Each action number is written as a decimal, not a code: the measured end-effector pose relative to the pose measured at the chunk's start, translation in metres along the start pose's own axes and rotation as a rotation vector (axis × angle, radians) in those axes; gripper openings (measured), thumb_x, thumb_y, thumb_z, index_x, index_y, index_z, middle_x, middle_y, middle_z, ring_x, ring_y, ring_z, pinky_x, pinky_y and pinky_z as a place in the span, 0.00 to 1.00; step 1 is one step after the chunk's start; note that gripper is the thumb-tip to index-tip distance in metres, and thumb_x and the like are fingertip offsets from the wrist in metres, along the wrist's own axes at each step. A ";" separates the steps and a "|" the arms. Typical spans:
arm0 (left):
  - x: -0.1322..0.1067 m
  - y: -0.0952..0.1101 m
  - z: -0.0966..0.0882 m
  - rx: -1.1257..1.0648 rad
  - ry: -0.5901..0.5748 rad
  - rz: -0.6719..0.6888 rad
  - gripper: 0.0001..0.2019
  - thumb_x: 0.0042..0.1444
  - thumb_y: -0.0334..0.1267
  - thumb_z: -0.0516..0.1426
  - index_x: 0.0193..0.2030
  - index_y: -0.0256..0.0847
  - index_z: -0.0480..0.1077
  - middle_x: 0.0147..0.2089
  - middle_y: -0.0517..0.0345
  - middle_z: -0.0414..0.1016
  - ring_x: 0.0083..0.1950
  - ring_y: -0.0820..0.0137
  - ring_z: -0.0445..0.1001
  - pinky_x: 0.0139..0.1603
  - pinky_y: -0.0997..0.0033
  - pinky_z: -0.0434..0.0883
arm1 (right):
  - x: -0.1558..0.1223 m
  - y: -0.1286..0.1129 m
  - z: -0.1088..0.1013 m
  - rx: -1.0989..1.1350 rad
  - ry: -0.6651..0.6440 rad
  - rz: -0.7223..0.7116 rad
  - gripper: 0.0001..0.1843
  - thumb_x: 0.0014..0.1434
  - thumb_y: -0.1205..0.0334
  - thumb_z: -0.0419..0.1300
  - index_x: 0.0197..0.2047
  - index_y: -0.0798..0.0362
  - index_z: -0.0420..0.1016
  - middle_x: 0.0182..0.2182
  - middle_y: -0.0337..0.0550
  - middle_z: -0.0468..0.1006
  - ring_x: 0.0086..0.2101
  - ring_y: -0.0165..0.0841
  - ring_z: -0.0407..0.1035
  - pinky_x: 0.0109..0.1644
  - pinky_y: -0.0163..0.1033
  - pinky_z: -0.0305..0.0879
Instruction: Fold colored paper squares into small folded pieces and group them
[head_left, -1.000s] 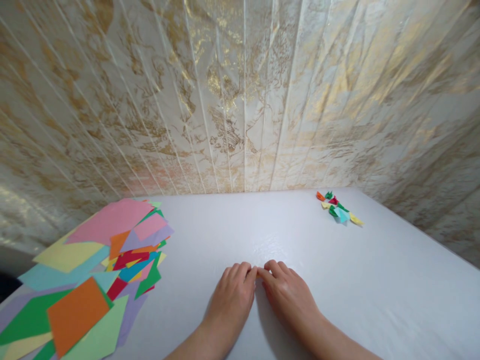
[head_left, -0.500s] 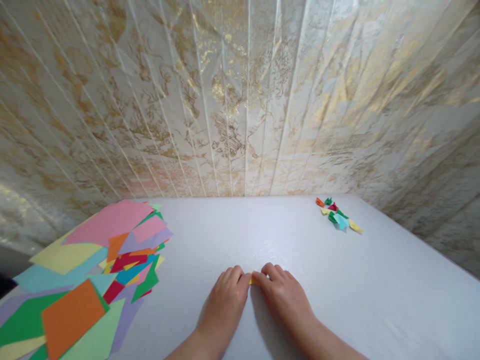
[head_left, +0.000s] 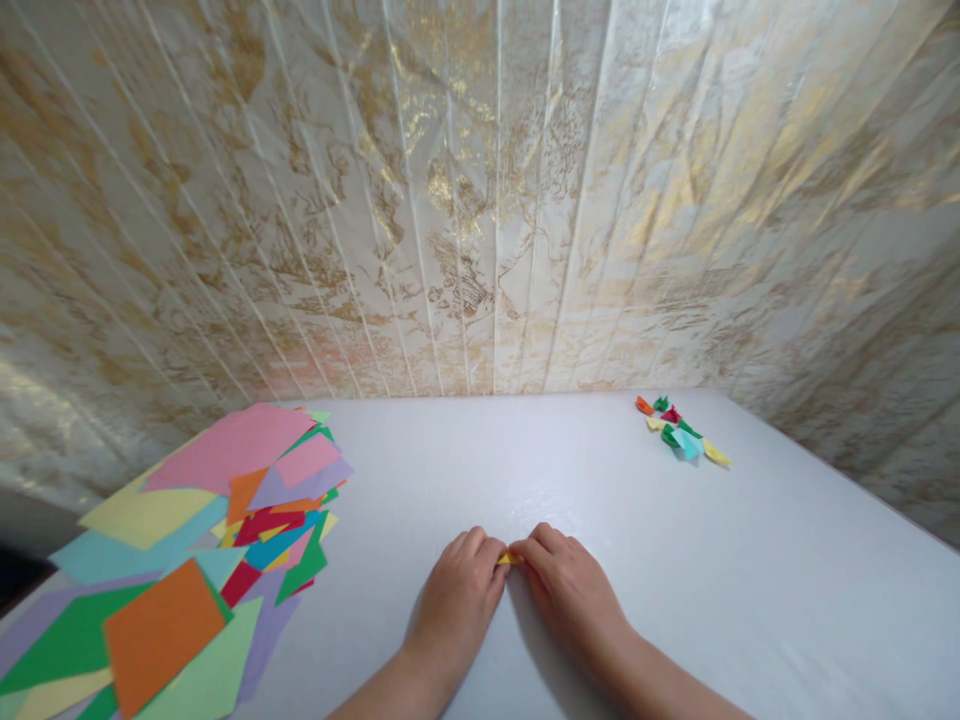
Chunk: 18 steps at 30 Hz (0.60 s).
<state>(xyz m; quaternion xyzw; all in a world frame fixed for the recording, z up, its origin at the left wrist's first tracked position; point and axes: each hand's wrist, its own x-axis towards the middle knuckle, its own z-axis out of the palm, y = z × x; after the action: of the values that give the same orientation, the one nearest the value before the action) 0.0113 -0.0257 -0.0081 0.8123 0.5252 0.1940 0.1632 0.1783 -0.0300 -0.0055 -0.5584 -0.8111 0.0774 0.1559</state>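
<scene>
A small folded piece of yellow paper [head_left: 508, 559] shows between my fingertips, low in the middle of the head view. My left hand [head_left: 463, 585] pinches its left end, fingers curled. On the other end, my right hand [head_left: 564, 580] is closed with thumb and fingers pressed together. Most of the paper is hidden by the fingers, so its full shape cannot be made out. Both hands are at the white table [head_left: 480, 460], close together.
Coloured paper sheets and scraps spread over the table's left side, with an orange sheet [head_left: 161, 635] near the front and a pink sheet [head_left: 232, 445] behind. Small folded paper pieces [head_left: 686, 440] lie at the back right. A gold-patterned curtain [head_left: 480, 200] hangs behind the table.
Slightly more of the yellow paper shows between my fingers, and my fingertips have shifted a little on it. The whole view has moved slightly, with the scene sliding right.
</scene>
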 end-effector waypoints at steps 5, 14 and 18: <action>-0.002 -0.005 0.001 -0.126 0.058 -0.006 0.09 0.65 0.31 0.52 0.38 0.42 0.73 0.39 0.57 0.74 0.43 0.66 0.73 0.46 0.67 0.70 | -0.001 0.000 -0.001 0.112 -0.006 0.022 0.16 0.64 0.72 0.52 0.46 0.47 0.77 0.40 0.42 0.76 0.38 0.33 0.72 0.43 0.35 0.63; 0.005 -0.005 -0.004 -0.561 0.154 -0.180 0.09 0.63 0.35 0.52 0.34 0.40 0.73 0.33 0.60 0.74 0.36 0.69 0.73 0.40 0.72 0.68 | 0.000 0.007 0.003 0.553 0.092 0.155 0.10 0.64 0.63 0.50 0.49 0.51 0.65 0.34 0.38 0.76 0.30 0.30 0.70 0.37 0.35 0.64; 0.004 -0.006 -0.003 -0.612 0.127 -0.160 0.09 0.63 0.37 0.53 0.35 0.41 0.74 0.35 0.59 0.75 0.38 0.69 0.73 0.42 0.72 0.68 | 0.004 0.003 0.002 0.662 0.093 0.141 0.06 0.63 0.62 0.51 0.40 0.51 0.67 0.30 0.37 0.73 0.28 0.30 0.67 0.34 0.35 0.62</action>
<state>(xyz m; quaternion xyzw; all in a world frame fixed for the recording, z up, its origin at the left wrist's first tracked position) 0.0071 -0.0191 -0.0078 0.6680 0.5137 0.3798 0.3817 0.1789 -0.0246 -0.0076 -0.5350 -0.6934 0.3216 0.3599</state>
